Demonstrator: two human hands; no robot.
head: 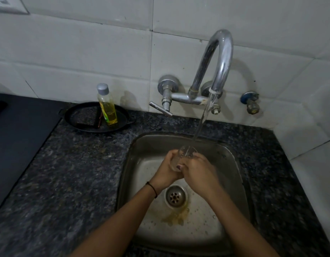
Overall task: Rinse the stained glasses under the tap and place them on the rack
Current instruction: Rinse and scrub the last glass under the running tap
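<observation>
A clear glass (176, 157) is held over the steel sink (147, 145), right under the running stream from the chrome tap (219, 58). My left hand (167, 168) grips the glass from the left, fingers curled round its side. From the right, my right hand (196, 168) wraps round the glass, its fingers near the rim where the water lands. Most of the glass is hidden by both hands. A yellowish-brown stain (176, 217) lies on the sink floor below the drain (175, 196). No rack is in view.
On the dark granite counter (67, 173) behind the sink's left corner sits a black pan (82, 113) holding a bottle of yellow liquid (106, 106). A dark surface (17, 130) lies far left. The tap's lever handle (160, 108) juts out. White tiled walls close in behind and right.
</observation>
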